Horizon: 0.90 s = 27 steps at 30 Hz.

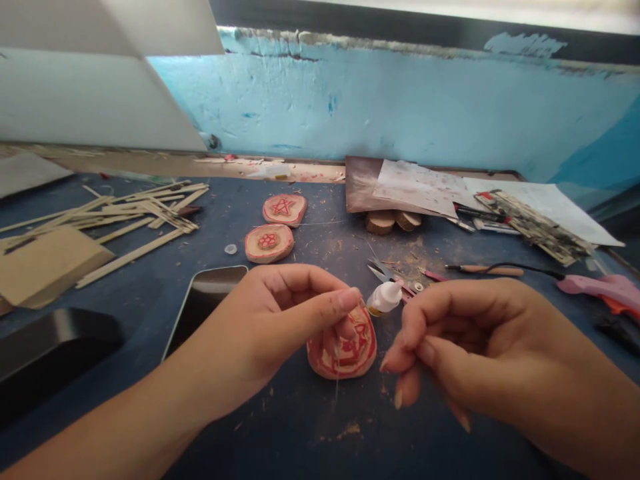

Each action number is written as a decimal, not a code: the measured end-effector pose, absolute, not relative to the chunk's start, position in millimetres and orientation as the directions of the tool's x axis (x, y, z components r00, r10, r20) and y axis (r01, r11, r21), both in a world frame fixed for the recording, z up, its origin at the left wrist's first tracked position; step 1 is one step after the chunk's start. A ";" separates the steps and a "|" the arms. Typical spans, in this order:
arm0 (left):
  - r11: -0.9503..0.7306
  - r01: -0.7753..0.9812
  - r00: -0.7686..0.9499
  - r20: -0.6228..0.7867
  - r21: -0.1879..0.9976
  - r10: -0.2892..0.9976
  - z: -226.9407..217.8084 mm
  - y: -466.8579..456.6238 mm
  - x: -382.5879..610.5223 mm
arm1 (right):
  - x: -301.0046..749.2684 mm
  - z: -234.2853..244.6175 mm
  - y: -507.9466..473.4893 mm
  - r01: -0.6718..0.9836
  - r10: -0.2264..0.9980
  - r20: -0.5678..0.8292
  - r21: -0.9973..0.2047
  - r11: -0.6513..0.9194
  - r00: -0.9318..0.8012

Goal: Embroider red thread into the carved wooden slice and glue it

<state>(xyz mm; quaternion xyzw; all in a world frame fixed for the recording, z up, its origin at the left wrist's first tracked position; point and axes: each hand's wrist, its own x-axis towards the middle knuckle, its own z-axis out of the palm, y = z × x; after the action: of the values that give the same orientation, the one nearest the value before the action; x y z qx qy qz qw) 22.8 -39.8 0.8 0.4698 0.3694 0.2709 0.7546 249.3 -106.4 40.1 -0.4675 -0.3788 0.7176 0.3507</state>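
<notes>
My left hand (295, 313) is raised in the middle, thumb and forefinger pinched together. A thin, pale, see-through thread (337, 380) hangs below its fingers. Under that hand lies a wooden slice (367, 363) with a red-painted carved design, partly covered by my fingers. To the right, my right hand (440, 353) has its thumb pressed against its forefinger; whatever is in that pinch is too small to see. Between the hands, beyond the slice, rests a small white glue bottle (384, 298) with a pointed nozzle. Scissors (393, 277) lie just behind it.
Two more red-painted wooden slices (284, 209) lie farther back. Wooden sticks (145, 217) and a sanding-block-like piece (53, 263) are at left, near a phone (210, 293). At right are a pink hot glue gun (603, 290), a wooden-handled tool (493, 270) and papers (415, 183).
</notes>
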 end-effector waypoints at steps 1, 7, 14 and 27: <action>0.407 -0.063 0.582 -0.298 0.911 0.757 0.6 -39.9 22.5 | 249.1 40.2 -105.8 -0.151 0.857 -0.407 -0.870 -0.469 -0.316; 0.399 -0.065 0.594 -0.286 0.915 0.752 -1.5 -40.1 21.4 | 248.8 35.1 -107.5 -0.175 0.856 -0.430 -0.855 -0.488 -0.288; 0.411 -0.071 0.597 -0.292 0.909 0.748 -1.6 -39.1 21.8 | 250.5 37.2 -109.4 -0.189 0.871 -0.392 -0.870 -0.456 -0.294; 0.402 -0.070 0.594 -0.285 0.913 0.752 -0.9 -40.1 20.5 | 248.7 39.8 -108.3 -0.146 0.864 -0.416 -0.872 -0.467 -0.283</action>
<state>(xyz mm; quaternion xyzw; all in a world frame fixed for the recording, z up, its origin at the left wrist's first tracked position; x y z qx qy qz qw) 20.5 -40.1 -0.9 0.4745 0.3592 0.2719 0.7562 248.7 -108.3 39.8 -0.4813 -0.3733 0.7085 0.3564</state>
